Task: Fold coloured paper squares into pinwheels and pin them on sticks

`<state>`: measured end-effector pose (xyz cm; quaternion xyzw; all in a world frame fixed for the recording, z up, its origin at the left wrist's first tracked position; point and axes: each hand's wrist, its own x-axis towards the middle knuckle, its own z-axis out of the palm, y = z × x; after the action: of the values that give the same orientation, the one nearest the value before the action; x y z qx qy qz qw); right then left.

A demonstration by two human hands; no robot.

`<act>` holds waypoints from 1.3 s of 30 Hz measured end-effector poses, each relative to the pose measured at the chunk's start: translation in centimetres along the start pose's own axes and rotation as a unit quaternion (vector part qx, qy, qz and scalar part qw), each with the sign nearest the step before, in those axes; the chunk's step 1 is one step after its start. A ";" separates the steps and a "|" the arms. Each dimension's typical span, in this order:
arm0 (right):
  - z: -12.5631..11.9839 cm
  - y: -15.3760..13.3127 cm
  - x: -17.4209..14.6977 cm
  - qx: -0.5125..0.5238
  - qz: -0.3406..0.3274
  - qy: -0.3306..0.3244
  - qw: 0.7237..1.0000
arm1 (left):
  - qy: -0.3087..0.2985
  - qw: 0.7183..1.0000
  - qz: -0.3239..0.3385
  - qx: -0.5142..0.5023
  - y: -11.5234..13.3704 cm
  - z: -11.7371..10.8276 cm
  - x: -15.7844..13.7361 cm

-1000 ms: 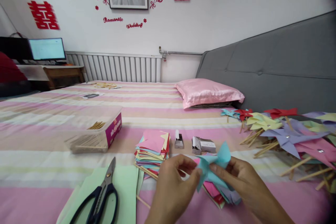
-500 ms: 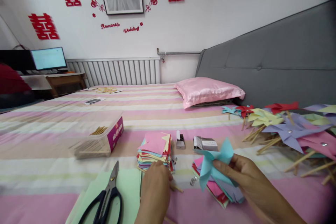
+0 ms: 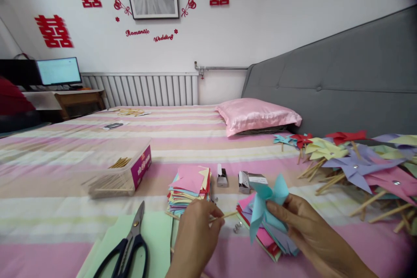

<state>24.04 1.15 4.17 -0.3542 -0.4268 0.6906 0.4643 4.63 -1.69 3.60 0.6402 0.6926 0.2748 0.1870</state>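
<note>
My right hand (image 3: 301,221) pinches a light-blue paper pinwheel (image 3: 265,204) with folded blades, held above a stack of cut coloured paper (image 3: 272,243). In my left hand (image 3: 200,234) a thin wooden stick (image 3: 228,215) is gripped between the fingers, its tip pointing right toward the pinwheel. Just beyond that hand rises a taller stack of coloured paper squares (image 3: 189,182). Small metal pins (image 3: 237,226) lie on the bedspread between my two hands. Scissors (image 3: 130,243) with dark handles rest on pale green paper sheets (image 3: 159,243) at my left.
A clear plastic box (image 3: 114,182) of sticks stands on the left. Two small boxes (image 3: 222,177) sit beyond the paper stacks. Finished pinwheels (image 3: 358,165) are piled on the right, near the grey headboard (image 3: 345,65). A pink pillow (image 3: 257,115) lies farther back.
My left hand has lifted a wooden stick from the bedspread and turned it toward the pinwheel. My right hand keeps holding the pinwheel in nearly the same place.
</note>
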 end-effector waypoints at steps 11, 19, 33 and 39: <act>-2.2 2.3 1.9 0.017 -0.130 -0.196 0.972 | -0.122 0.880 0.031 -0.458 2.4 0.0 -0.7; -2.0 1.9 1.6 -0.078 -0.204 -0.224 0.950 | -0.141 0.891 0.084 -0.423 2.7 -0.4 -1.1; -0.2 1.2 0.2 -0.107 -0.236 -0.100 0.961 | -0.150 0.896 0.112 -0.403 2.7 -0.5 -1.2; -0.2 1.1 0.2 -0.143 -0.258 -0.109 0.949 | -0.154 0.889 0.119 -0.415 2.5 -0.5 -1.0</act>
<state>23.80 1.13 3.11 -0.2172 -0.6459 0.5132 0.5217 6.41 -2.71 5.39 0.6157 0.3966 0.4558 0.5059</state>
